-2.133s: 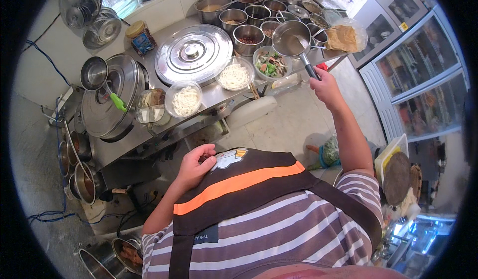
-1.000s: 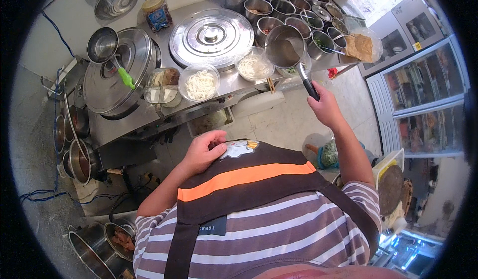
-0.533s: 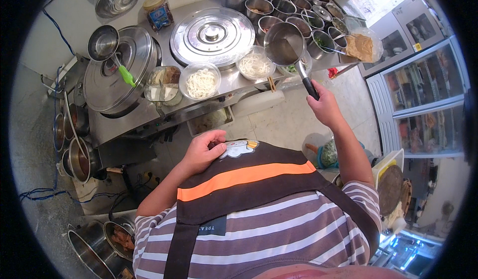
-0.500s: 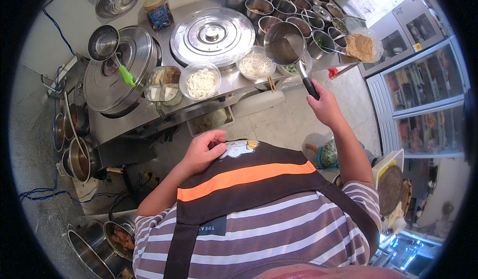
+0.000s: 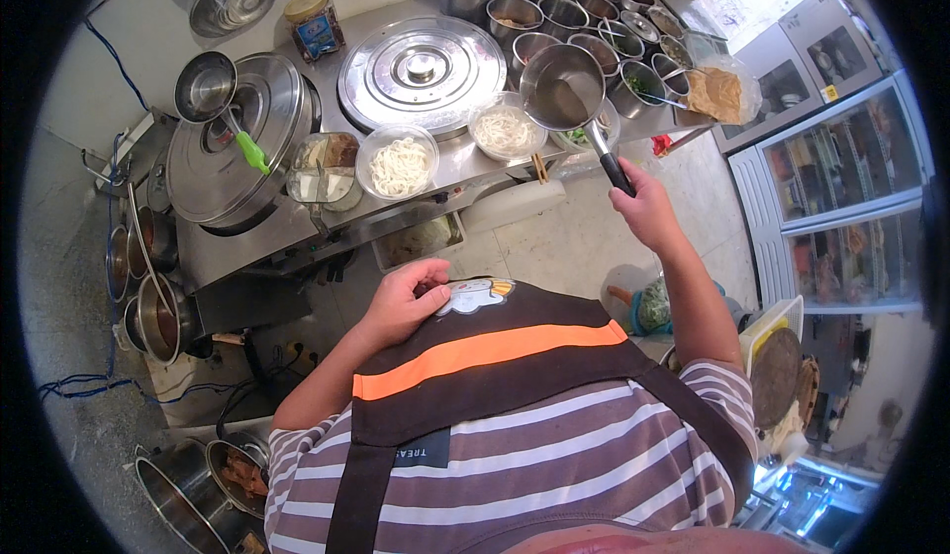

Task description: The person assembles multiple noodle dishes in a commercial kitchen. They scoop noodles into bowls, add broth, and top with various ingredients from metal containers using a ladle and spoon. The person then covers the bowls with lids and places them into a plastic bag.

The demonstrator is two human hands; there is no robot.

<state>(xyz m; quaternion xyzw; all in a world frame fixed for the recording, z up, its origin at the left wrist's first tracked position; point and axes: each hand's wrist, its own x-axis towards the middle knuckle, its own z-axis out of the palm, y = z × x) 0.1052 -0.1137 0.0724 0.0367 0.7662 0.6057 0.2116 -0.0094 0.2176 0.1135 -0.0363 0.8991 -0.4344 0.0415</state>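
My right hand (image 5: pixel 649 206) is closed around the black handle of a deep steel ladle (image 5: pixel 560 81). The ladle's bowl hangs above the counter's front edge, partly covering a clear bowl with greens (image 5: pixel 579 137). To its left stand two clear plastic bowls of white noodles, the nearer-left one (image 5: pixel 400 162) and the right one (image 5: pixel 507 131). Chopsticks (image 5: pixel 540 168) stick out past the counter edge beside the right noodle bowl. My left hand (image 5: pixel 404 299) rests in front of my apron, fingers loosely bent, thumb apart, with nothing visible in it.
A large round steel lid (image 5: pixel 422 67) covers the middle of the counter. A second lidded pot (image 5: pixel 237 158) carries a green-handled ladle (image 5: pixel 206 87). Several steel containers of sauces and toppings (image 5: pixel 515 14) crowd the back right. A glass-door fridge (image 5: pixel 841 198) stands right.
The ladle's bowl has shifted very slightly left, with my right hand still on its handle. My left hand stays where it was.
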